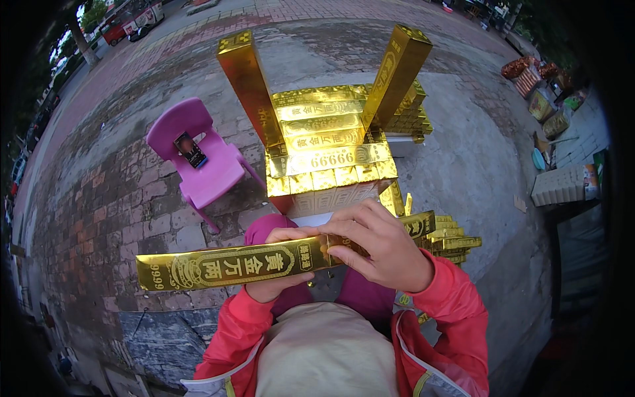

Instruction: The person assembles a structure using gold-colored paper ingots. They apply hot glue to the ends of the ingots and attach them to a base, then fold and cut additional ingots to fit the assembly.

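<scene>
A long gold cardboard box (218, 268) with printed sides lies crosswise above my lap, its left end a little lower than its right. My left hand (274, 286) is closed around it from below, fingers showing over the far edge and thumb along the near side. Over its middle, my right hand (380, 245) grips with fingers bent across the top and thumb on the near face; the hand hides part of the box. Just beyond stands a stack of gold boxes (331, 159), with one upright gold box (248, 92) at its left and another upright gold box (400, 73) at its right.
A small purple chair (208, 175) stands left of the stack, with a phone (190, 151) on its seat. More gold bars (456, 239) are piled low at my right. Farther right are bags (542, 104) and a pale ribbed container (559, 185). Paving surrounds everything.
</scene>
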{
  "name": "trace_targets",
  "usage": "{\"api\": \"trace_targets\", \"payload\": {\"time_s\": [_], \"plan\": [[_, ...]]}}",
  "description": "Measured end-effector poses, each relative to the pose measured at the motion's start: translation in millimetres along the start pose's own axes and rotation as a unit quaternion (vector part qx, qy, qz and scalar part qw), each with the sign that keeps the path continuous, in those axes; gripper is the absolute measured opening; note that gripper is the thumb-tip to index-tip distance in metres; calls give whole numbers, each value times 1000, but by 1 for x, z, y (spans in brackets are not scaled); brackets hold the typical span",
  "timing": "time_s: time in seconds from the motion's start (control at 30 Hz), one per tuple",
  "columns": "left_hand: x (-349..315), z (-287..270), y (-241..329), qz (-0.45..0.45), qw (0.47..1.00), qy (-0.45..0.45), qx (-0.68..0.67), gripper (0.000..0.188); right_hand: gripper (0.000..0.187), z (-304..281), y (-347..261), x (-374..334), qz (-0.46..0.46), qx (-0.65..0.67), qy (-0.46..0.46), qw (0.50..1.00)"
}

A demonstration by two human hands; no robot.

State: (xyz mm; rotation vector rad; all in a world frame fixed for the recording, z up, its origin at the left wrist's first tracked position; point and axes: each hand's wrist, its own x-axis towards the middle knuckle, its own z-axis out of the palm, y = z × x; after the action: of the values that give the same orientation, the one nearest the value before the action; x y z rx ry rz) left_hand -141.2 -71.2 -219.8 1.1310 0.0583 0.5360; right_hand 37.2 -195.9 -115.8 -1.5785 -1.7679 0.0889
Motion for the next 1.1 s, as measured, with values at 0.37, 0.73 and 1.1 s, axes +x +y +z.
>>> {"api": "trace_targets", "payload": {"time_s": [0.37, 0.73, 1.1], "plan": [[6, 3, -14, 78, 994, -58, 43, 58, 13, 0, -1, 2, 11, -26, -60, 998], [3, 3, -15, 46, 996, -50, 61, 56, 14, 5, 5, -2, 17, -24, -63, 998], [-1, 0, -9, -11, 998, -48, 40, 56, 16, -1, 14, -9, -36, -68, -151, 986]]}}
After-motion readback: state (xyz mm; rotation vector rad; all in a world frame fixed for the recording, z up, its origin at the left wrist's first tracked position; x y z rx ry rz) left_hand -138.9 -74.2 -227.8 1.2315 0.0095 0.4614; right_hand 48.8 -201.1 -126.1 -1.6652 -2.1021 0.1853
